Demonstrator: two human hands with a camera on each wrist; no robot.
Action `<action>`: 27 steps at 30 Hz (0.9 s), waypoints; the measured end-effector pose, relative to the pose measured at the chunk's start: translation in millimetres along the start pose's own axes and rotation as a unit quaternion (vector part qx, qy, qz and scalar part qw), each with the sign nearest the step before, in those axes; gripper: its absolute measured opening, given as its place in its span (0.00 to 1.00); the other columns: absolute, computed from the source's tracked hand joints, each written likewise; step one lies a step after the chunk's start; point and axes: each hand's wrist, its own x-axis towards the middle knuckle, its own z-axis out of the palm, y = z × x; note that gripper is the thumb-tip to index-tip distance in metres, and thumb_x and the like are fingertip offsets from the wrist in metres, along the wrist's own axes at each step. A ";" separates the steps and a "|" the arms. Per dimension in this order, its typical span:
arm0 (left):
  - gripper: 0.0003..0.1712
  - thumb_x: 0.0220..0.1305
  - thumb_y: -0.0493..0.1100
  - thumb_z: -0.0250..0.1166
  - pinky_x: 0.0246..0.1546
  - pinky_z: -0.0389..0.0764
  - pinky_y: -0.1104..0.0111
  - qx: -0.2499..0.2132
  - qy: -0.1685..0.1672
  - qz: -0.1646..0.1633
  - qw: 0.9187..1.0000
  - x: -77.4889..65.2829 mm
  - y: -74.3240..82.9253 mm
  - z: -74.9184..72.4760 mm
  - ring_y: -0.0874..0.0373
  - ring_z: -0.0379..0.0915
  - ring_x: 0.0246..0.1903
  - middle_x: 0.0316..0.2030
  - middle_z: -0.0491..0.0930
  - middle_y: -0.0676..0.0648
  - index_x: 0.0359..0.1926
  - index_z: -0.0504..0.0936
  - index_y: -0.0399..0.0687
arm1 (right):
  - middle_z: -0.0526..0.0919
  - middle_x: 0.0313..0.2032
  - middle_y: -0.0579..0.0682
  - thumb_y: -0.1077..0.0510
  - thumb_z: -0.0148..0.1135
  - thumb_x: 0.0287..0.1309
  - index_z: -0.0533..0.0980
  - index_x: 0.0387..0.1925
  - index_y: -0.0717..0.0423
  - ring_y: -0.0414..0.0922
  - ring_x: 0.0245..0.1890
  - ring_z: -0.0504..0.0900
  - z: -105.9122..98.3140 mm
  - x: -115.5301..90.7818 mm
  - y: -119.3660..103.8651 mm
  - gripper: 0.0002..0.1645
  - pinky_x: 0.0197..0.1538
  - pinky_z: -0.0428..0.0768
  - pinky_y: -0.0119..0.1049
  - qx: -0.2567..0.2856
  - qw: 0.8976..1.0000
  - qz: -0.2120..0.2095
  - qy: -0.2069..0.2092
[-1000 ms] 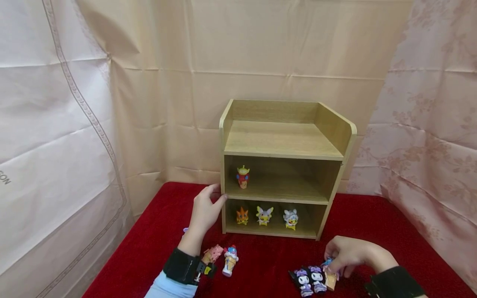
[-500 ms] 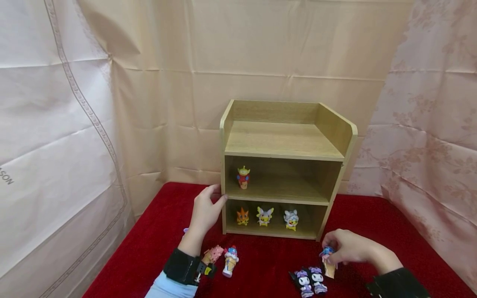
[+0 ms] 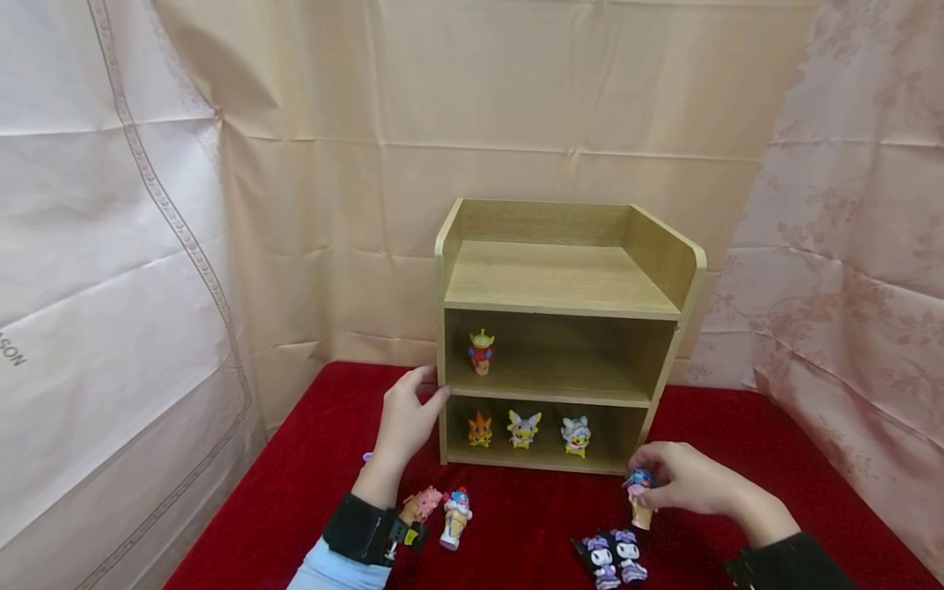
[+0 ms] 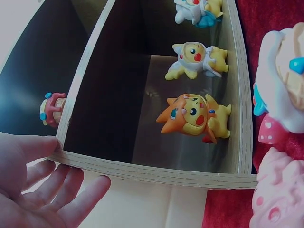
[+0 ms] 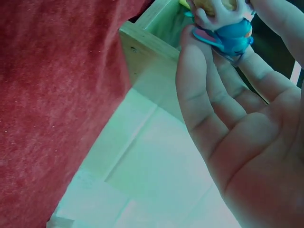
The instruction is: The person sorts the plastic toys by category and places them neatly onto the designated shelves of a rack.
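My right hand [image 3: 693,479] pinches an ice-cream-cone figurine [image 3: 639,515] with a blue top, a pink middle and a tan cone. It is upright in the head view, off the shelf's lower right corner; its blue part [image 5: 232,38] shows between thumb and fingers in the right wrist view. My left hand [image 3: 407,414] grips the left side panel of the wooden shelf unit [image 3: 560,274], thumb at the front edge and fingers along the outer side [image 4: 118,168]. A red alien figurine [image 3: 481,352] stands on the middle shelf. Below it are orange [image 3: 479,428], grey-eared [image 3: 524,428] and white-hooded [image 3: 575,434] yellow figurines.
Two black-and-purple figurines [image 3: 601,561] lie side by side at the front of the red cloth [image 3: 531,524]. Near my left forearm lie a pink cone figurine [image 3: 423,503] and a white-and-blue cone figurine [image 3: 456,518]. A beige curtain [image 3: 560,98] hangs behind the shelf.
My right hand has moved the blue-topped cone figurine away from the two black-and-purple figurines, forward and slightly left toward the shelf. It now stands more upright. My left hand has stayed put.
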 end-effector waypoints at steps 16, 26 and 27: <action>0.17 0.58 0.39 0.69 0.35 0.83 0.59 0.007 0.003 -0.006 1.000 0.7 0.3 0.6 0.56 0.78 0.38 0.43 0.80 0.45 0.49 0.80 0.42 | 0.78 0.34 0.41 0.51 0.72 0.51 0.77 0.45 0.51 0.34 0.30 0.77 -1.8 4.8 -11.6 0.20 0.31 0.80 0.36 -0.053 0.995 -0.036 0.082; 0.18 0.58 0.40 0.69 0.37 0.83 0.56 0.005 0.000 -0.010 1.000 0.3 0.5 0.3 0.58 0.77 0.39 0.43 0.80 0.45 0.50 0.80 0.42 | 0.78 0.37 0.43 0.54 0.73 0.50 0.77 0.47 0.52 0.36 0.31 0.77 -3.0 7.8 -23.1 0.22 0.29 0.81 0.35 -0.066 0.986 -0.075 0.137; 0.18 0.58 0.40 0.69 0.37 0.83 0.56 0.005 0.000 -0.011 1.000 0.2 0.4 0.2 0.58 0.77 0.39 0.43 0.80 0.46 0.50 0.80 0.43 | 0.78 0.37 0.43 0.54 0.73 0.50 0.77 0.47 0.52 0.36 0.31 0.77 -3.4 8.7 -24.5 0.22 0.29 0.81 0.35 -0.068 0.985 -0.074 0.142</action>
